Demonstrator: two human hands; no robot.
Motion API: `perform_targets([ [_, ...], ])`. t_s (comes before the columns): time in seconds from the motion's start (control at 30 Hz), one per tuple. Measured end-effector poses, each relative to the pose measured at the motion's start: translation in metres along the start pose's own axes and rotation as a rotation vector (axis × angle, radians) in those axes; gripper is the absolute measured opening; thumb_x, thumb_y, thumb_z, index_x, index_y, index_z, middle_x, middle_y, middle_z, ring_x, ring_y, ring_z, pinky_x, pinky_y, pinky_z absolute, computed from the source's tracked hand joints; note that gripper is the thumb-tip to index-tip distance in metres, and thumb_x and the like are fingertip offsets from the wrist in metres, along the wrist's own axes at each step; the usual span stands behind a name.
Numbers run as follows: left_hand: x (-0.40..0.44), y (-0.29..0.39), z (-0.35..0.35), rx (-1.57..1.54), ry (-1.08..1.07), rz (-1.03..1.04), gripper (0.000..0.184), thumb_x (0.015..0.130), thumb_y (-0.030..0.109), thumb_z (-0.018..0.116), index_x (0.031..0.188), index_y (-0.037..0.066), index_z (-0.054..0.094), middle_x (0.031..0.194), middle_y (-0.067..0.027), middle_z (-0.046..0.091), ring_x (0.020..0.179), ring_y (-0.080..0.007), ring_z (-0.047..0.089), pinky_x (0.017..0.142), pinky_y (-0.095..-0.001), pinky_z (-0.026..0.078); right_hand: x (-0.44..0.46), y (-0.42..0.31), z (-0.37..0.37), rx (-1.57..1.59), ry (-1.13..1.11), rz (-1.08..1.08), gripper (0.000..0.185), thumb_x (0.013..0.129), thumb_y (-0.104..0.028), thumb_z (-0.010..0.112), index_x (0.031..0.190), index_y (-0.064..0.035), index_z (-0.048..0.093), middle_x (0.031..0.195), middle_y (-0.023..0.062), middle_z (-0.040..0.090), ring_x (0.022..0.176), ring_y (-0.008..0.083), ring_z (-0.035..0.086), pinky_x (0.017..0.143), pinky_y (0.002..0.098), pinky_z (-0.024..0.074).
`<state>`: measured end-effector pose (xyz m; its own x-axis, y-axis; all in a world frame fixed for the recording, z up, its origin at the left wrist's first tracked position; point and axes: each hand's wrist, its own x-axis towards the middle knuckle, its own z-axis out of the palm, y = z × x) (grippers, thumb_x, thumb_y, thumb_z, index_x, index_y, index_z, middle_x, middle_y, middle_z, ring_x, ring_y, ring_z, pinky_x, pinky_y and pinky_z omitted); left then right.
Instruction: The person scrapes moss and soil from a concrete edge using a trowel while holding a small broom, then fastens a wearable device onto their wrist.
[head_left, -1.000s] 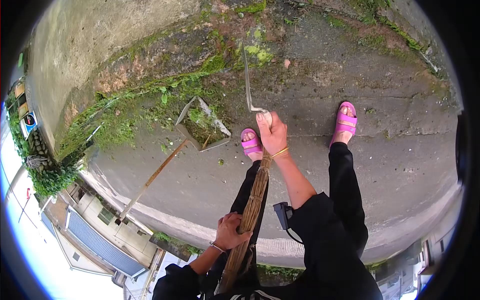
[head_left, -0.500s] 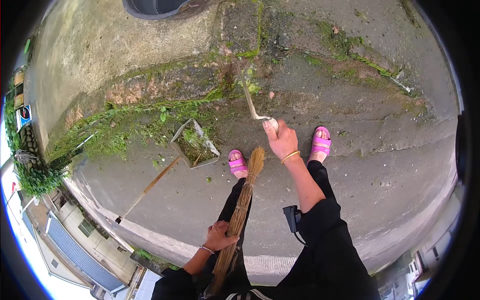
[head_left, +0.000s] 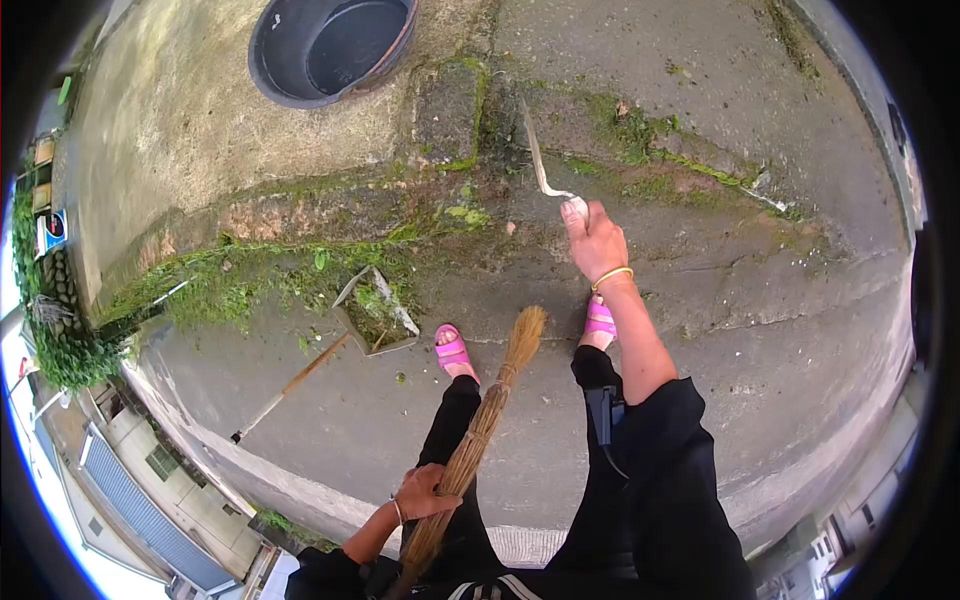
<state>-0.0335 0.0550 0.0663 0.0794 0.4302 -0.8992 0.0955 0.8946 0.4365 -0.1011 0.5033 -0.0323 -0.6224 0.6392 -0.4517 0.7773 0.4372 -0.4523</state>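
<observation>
My right hand (head_left: pixel 598 242) is closed around the pale handle of a trowel (head_left: pixel 536 152), which has a bent neck and a blade seen nearly edge-on. Its tip points away from me, over the mossy concrete step; whether it touches is unclear. Lower down, my left hand (head_left: pixel 424 494) grips a straw broom (head_left: pixel 484 428) by its bundled stalks. The broom slants forward with its bristles between my feet. Left of my feet lies a long-handled dustpan (head_left: pixel 395 347) with green weeds in it, apart from both hands.
A large dark basin (head_left: pixel 268 62) stands on the raised concrete beyond the step. Moss and small weeds (head_left: pixel 235 285) line the step's foot at left. My feet in pink sandals (head_left: pixel 453 350) stand on the lower concrete. The dustpan's handle (head_left: pixel 290 388) reaches toward the lower left.
My right hand has moved the trowel forward and to the right. The broom leans further right in view. The view has shifted, showing more of the basin.
</observation>
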Motion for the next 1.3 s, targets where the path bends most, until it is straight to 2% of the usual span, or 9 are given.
perform_targets([
  [0.2, 0.002, 0.029, 0.021, -0.136, 0.176, 0.006, 0.059, 0.068, 0.049, 0.068, 0.105, 0.003, 0.06, 0.103, -0.0162, 0.058, 0.104, -0.0324, 0.054, 0.093, -0.0424, 0.038, 0.083, -0.015, -0.027, 0.442, -0.086, 0.013, 0.043, 0.091, -0.045, 0.05, 0.101, -0.0039, 0.048, 0.068, 0.0175, 0.061, 0.057, 0.0321, 0.062, 0.054, 0.0438, 0.0485],
  [0.27, 0.0, 0.051, 0.018, -0.147, 0.173, -0.006, 0.058, 0.07, 0.042, 0.069, 0.111, 0.003, 0.059, 0.102, -0.0171, 0.06, 0.098, -0.0334, 0.057, 0.09, -0.0395, 0.042, 0.074, -0.037, -0.057, 1.084, -0.468, 0.188, 0.038, 0.091, -0.042, 0.054, 0.1, -0.0064, 0.048, 0.057, 0.0046, 0.05, 0.041, 0.0152, 0.049, 0.036, 0.0309, 0.0372],
  [0.37, -0.009, 0.079, 0.012, -0.071, 0.191, -0.018, 0.062, 0.071, 0.047, 0.065, 0.115, 0.004, 0.058, 0.112, -0.0175, 0.057, 0.108, -0.0323, 0.054, 0.098, -0.0429, 0.035, 0.074, -0.04, -0.066, 1.033, -0.522, 0.061, 0.034, 0.09, -0.04, 0.059, 0.099, -0.0095, 0.048, 0.059, -0.0004, 0.045, 0.039, 0.0069, 0.04, 0.032, 0.0234, 0.0294],
  [0.5, -0.013, 0.097, 0.014, 0.15, 0.348, 0.014, 0.066, 0.072, 0.052, 0.061, 0.117, 0.004, 0.058, 0.122, -0.0171, 0.053, 0.121, -0.0302, 0.045, 0.105, -0.0485, 0.023, 0.115, -0.035, -0.093, 0.651, -0.466, 0.085, 0.032, 0.089, -0.035, 0.06, 0.098, -0.0052, 0.054, 0.06, -0.0005, 0.047, 0.043, 0.0092, 0.047, 0.038, 0.0241, 0.0357],
  [0.57, -0.003, 0.098, 0.006, -0.211, 0.235, 0.065, 0.069, 0.071, 0.055, 0.06, 0.118, 0.005, 0.058, 0.127, -0.0151, 0.05, 0.129, -0.0278, 0.037, 0.107, -0.0565, 0.007, 0.136, -0.042, -0.106, 0.497, -0.472, 0.008, 0.032, 0.089, -0.036, 0.059, 0.096, -0.0047, 0.055, 0.058, -0.0001, 0.045, 0.043, 0.0111, 0.046, 0.038, 0.0263, 0.0361],
  [0.77, 0.022, 0.095, -0.038, 0.189, 0.107, 0.138, 0.067, 0.071, 0.059, 0.058, 0.11, 0.005, 0.062, 0.124, -0.0044, 0.053, 0.13, -0.02, 0.036, 0.105, -0.0602, -0.001, 0.15, -0.077, -0.059, 0.378, -0.235, 0.06, 0.048, 0.091, -0.048, 0.048, 0.096, -0.0006, 0.055, 0.067, 0.0124, 0.059, 0.044, 0.0188, 0.055, 0.044, 0.0333, 0.0458],
  [0.9, 0.025, 0.072, -0.041, 0.154, 0.178, 0.187, 0.062, 0.07, 0.057, 0.06, 0.102, 0.005, 0.066, 0.12, -0.0001, 0.055, 0.13, -0.0176, 0.035, 0.104, -0.0611, 0.003, 0.121, -0.084, 0.039, 0.714, -0.229, 0.295, 0.049, 0.091, -0.048, 0.048, 0.101, -0.0005, 0.053, 0.081, 0.0222, 0.064, 0.06, 0.0323, 0.065, 0.058, 0.041, 0.0524],
  [1.03, 0.027, 0.071, -0.059, 0.258, 0.118, 0.183, 0.058, 0.068, 0.055, 0.062, 0.101, 0.007, 0.067, 0.118, 0.0001, 0.055, 0.128, -0.0178, 0.037, 0.105, -0.0602, 0.006, 0.115, -0.039, 0.065, 0.369, 0.083, 0.076, 0.051, 0.088, -0.051, 0.051, 0.097, -0.0011, 0.055, 0.087, 0.0273, 0.062, 0.088, 0.0476, 0.058, 0.077, 0.0498, 0.0456],
  [1.3, 0.034, 0.068, -0.076, 0.166, 0.128, 0.191, 0.054, 0.065, 0.052, 0.064, 0.096, 0.009, 0.068, 0.115, 0.0002, 0.057, 0.127, -0.0181, 0.038, 0.105, -0.0572, 0.01, 0.03, -0.011, 0.042, 0.477, 0.309, 0.231, 0.04, 0.091, -0.044, 0.05, 0.091, -0.0042, 0.053, 0.073, 0.0251, 0.062, 0.073, 0.0465, 0.06, 0.067, 0.0535, 0.0459],
])
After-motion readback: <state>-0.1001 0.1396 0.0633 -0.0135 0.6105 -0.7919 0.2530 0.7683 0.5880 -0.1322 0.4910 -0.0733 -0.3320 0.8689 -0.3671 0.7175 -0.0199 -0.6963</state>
